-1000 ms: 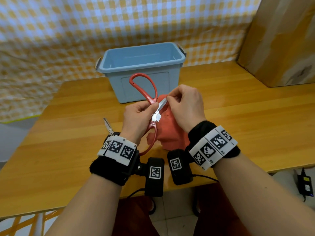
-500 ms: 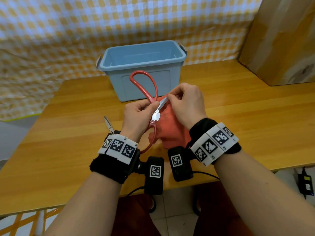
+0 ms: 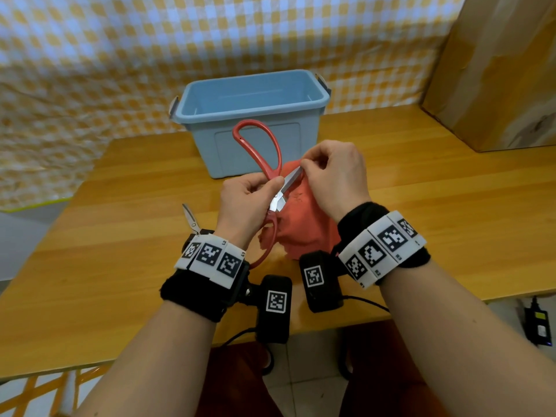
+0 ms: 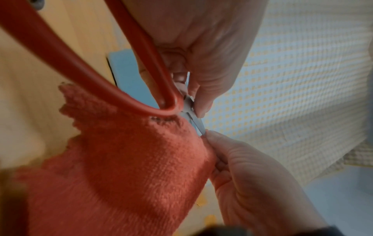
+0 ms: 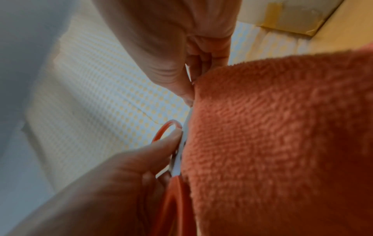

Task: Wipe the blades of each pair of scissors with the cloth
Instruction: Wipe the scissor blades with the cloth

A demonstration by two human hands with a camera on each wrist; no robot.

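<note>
2 scissors: red pair (image 3: 272,167) gripped by left hand (image 3: 245,200); right hand (image 3: 335,176) fingers pinch 1 cloth (image 3: 301,224) on blade; 1 bin (image 3: 252,115).

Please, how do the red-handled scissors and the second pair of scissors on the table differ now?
The red-handled scissors are held up off the table by the left hand, while the second pair lies on the table. The right hand pinches the cloth on the red pair's blade; nothing touches the second pair's visible blades. Both have metal blades.
</note>
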